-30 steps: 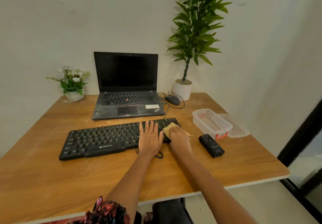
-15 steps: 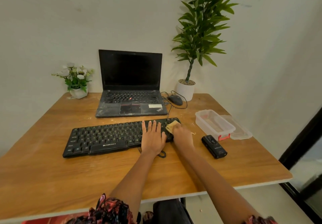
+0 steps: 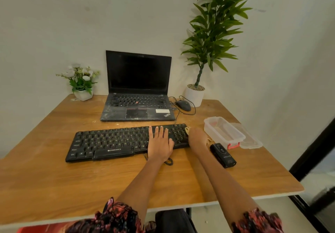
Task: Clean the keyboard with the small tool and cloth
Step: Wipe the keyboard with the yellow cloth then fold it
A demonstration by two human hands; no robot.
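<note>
head view: the keyboard [image 3: 126, 143] lay on the wooden bench [image 3: 54, 178] before a laptop [image 3: 137, 91]. the left hand [image 3: 160, 142] rested flat and open on its keys. the right hand [image 3: 197, 138], closed over the cloth [image 3: 187, 129], sat at the keyboard's right end.

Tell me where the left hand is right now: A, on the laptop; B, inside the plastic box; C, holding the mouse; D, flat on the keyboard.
D: the left hand lies flat, fingers spread, on the right part of the keyboard.
</note>
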